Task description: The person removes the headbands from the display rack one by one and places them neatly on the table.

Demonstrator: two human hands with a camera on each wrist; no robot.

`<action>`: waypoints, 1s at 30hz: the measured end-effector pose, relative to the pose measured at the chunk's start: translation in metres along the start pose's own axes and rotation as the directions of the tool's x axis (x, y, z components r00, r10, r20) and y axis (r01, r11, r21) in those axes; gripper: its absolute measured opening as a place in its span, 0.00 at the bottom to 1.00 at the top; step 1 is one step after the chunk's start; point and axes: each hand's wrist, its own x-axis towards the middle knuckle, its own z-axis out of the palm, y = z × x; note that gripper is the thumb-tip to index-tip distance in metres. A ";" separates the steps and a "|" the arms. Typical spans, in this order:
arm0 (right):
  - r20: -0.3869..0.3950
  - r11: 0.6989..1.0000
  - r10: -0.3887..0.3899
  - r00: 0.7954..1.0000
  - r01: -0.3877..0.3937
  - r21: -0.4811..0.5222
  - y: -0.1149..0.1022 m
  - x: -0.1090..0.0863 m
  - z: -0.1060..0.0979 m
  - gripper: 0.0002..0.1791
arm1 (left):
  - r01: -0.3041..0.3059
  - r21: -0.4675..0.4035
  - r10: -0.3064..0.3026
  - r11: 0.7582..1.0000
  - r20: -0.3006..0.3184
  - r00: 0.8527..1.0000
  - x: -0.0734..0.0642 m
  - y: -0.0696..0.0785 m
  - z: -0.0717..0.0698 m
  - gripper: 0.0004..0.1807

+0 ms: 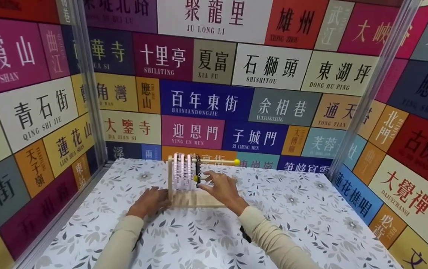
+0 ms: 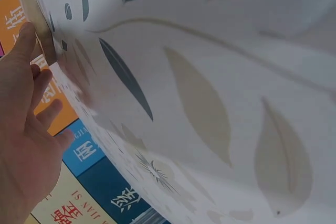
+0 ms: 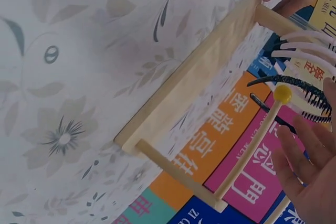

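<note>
Cream sleeves point(image 1: 273, 235) sit nearest the head camera, your forearms reaching over a floral tablecloth point(image 1: 292, 239). Ahead of them, between your hands, a wooden rack point(image 1: 195, 200) stands on the cloth, base running left to right. Pink headbands point(image 1: 182, 172) hang at its left part; a black headband point(image 1: 199, 168) hangs just right of them.

Key relation: black headband lies immediately left of your right hand point(image 1: 222, 186), between its fingers and the pink row. Its long axis runs up and down, band seen nearly edge-on, set crosswise to the rack's length. Right hand is clearly the nearer; your left hand point(image 1: 150, 201) is at the rack's left end, with the pink row in between.

Right grip: thumb and fingers apart, beside the black headband; can't tell if any fingertip touches it. Left grip: a fingertip touches the rack's wood in the left wrist view, other fingers loose; can't tell if it pinches. Yellow ball point(image 1: 237, 162) caps a rod end right of the headbands, so sideways clearance there probably matters.
</note>
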 end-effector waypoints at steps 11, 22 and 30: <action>0.005 0.997 0.082 0.997 -0.082 -0.003 -0.013 0.007 0.010 0.26 | 0.053 -0.063 -0.053 0.997 0.005 0.999 0.003 -0.005 0.003 0.26; -0.046 0.997 0.080 0.996 -0.080 -0.006 -0.013 0.010 0.016 0.17 | 0.086 -0.192 -0.078 0.978 0.047 0.996 0.006 -0.003 -0.002 0.25; -0.075 0.998 0.057 0.996 -0.059 -0.020 -0.015 0.011 0.018 0.16 | 0.073 -0.148 -0.069 0.986 0.034 0.997 0.007 -0.002 -0.005 0.24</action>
